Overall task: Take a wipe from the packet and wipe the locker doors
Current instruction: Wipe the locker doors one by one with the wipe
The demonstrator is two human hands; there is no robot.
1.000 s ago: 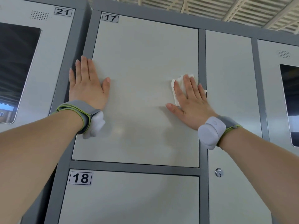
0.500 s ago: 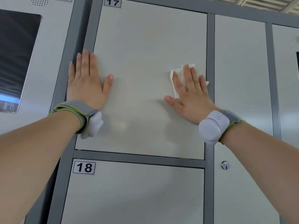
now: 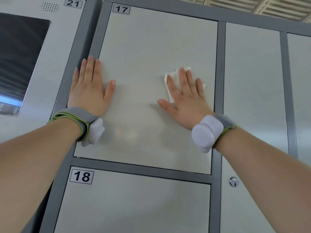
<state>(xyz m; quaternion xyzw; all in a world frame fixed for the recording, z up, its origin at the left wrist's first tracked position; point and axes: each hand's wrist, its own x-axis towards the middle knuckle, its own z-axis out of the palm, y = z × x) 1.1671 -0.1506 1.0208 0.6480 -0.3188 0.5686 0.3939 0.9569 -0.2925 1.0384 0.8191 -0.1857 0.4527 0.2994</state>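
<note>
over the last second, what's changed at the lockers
The right hand slid the wipe a little leftward on door 17, off the door's right edge. Nothing was taken hold of or let go. The left hand stayed flat at the door's left edge.

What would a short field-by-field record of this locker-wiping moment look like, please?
Left hand: flat on the pale grey metal locker door numbered 17, near its left edge, holding nothing
Right hand: fingers straight, pressing the thin white wipe against the same door, near its right edge
Below: pale grey metal locker door numbered 18, untouched
Neighbouring door to the right: round silver keyhole lock
</note>
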